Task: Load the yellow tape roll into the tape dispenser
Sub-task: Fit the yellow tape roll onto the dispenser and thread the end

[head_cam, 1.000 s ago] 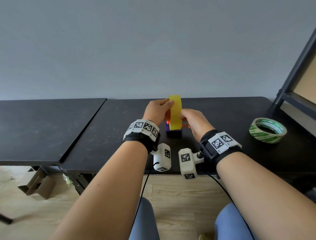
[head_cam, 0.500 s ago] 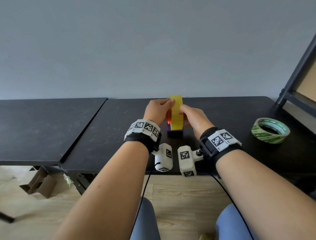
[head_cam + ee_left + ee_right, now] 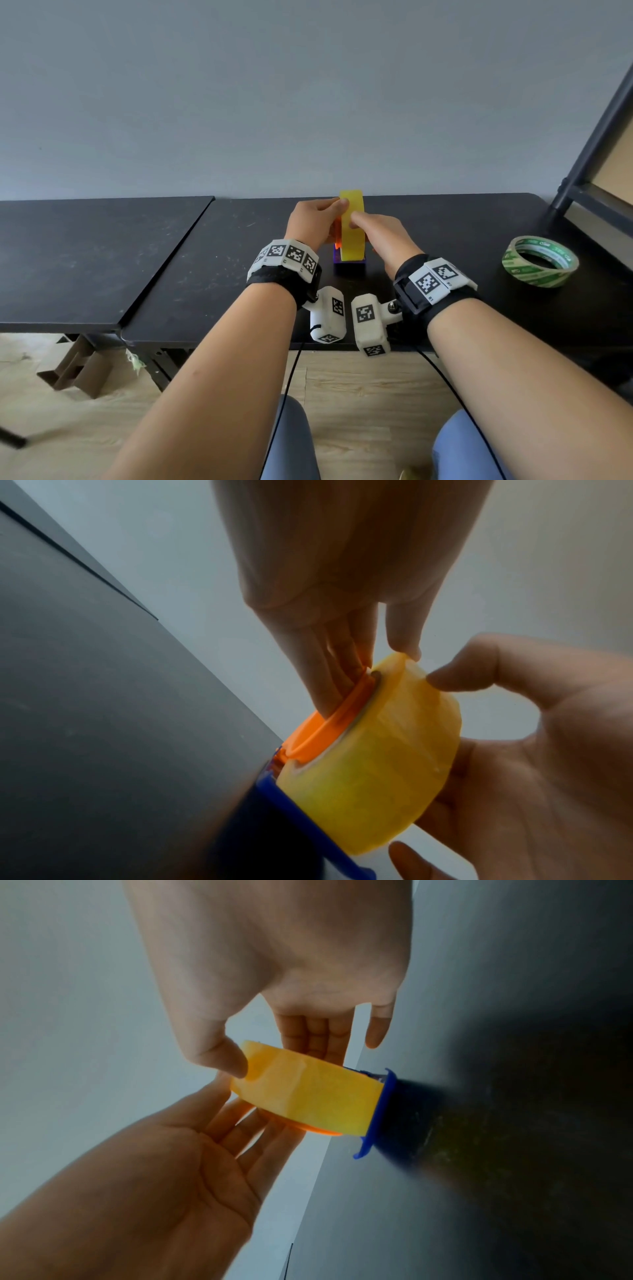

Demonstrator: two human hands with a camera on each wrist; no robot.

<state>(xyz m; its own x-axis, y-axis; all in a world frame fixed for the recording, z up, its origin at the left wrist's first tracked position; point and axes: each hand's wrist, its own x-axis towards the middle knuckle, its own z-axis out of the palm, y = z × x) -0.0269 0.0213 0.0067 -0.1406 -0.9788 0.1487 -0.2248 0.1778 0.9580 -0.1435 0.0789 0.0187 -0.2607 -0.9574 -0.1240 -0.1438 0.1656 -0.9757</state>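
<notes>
The yellow tape roll (image 3: 352,236) stands on edge in the tape dispenser, above its blue base (image 3: 349,268) and against its orange disc (image 3: 337,236). My left hand (image 3: 337,212) is on the left side. Its straight fingers (image 3: 329,674) press flat on the orange disc (image 3: 325,723), and its thumb tip touches the roll's top edge. My right hand (image 3: 363,219) pinches the roll (image 3: 308,1096), thumb (image 3: 226,1058) on the rim, fingers on the right face. The roll's core and the hub are hidden.
A green tape roll (image 3: 539,262) lies flat at the right of the black table (image 3: 239,274). A dark shelf frame (image 3: 589,164) rises at the far right. A second black table (image 3: 85,257) adjoins on the left. Wall behind.
My right thumb has come forward onto the roll's rim and the hand sits closer against the roll. The left hand and the dispenser have hardly moved.
</notes>
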